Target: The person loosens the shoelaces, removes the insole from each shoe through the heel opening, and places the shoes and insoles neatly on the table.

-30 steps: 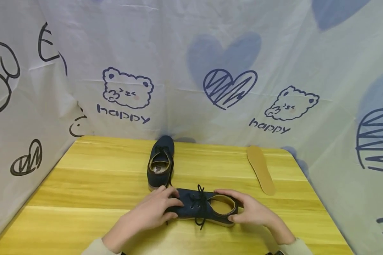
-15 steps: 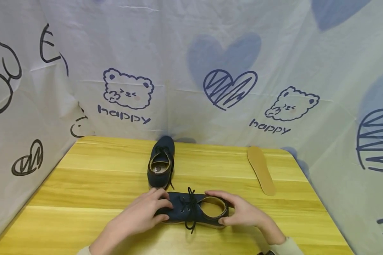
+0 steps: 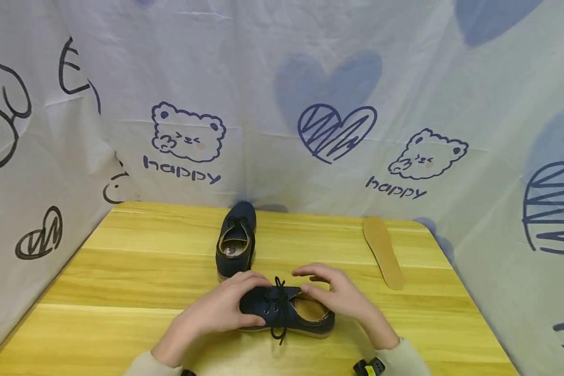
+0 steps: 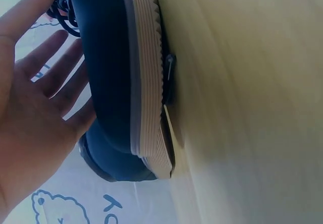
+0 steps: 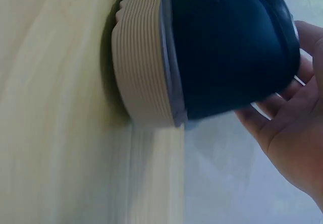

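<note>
A navy lace-up shoe (image 3: 284,316) lies crosswise near me, toe to the left, with its black laces (image 3: 279,303) tied in a bow. My left hand (image 3: 221,308) holds its toe end, thumb on the near side and fingers over the far side. My right hand (image 3: 340,295) is raised at the far side of the shoe's opening, fingers spread and holding nothing. In the right wrist view the heel hides some of those fingertips. The matching shoe (image 3: 237,240) stands behind, toe pointing away, a pale printed lining inside it.
A tan insole (image 3: 384,253) lies at the right back of the yellow wood-grain table (image 3: 136,261). White printed cloth (image 3: 263,172) hangs along the back and both sides. A dark device with a yellow patch (image 3: 369,367) is on the right wrist.
The shoe slid left with both hands on it. My right hand then let go of the heel and rose to the opening's far side; my left hand moved further over the toe.
</note>
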`<state>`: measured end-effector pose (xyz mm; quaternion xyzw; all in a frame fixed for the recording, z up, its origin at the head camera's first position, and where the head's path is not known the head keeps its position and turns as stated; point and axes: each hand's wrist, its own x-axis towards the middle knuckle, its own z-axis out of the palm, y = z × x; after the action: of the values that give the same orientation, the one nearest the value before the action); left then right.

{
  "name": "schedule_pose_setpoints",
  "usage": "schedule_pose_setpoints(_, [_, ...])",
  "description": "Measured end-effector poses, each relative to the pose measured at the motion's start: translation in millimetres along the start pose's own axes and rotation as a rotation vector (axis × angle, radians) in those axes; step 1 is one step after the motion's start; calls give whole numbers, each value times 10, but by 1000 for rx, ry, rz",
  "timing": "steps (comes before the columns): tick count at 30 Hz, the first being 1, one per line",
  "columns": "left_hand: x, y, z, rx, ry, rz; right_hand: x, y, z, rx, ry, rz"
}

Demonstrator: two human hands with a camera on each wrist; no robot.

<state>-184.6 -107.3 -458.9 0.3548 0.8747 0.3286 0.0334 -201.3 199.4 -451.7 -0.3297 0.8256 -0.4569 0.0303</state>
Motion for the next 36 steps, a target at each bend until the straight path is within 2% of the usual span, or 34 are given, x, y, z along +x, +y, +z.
schedule_pose_setpoints(4, [50,-25,8,-28,-21,9,99,-2,48,-39,-16,-12])
schedule_pose_setpoints(9, [80,-45,5,-21,-33,14,213,-3,94,-64,-44,-6])
schedule_pose_setpoints(20, [100,-38,-52,-30,-56,9,359,11,141,-45,-104,34])
schedule_pose_setpoints(27, [94,-45,-15,-31,-46,10,334,11,147,-38,-82,57])
schedule_pose_setpoints(36, [68,-62,21,-42,-33,21,299,-13,169,-73,-29,-14])
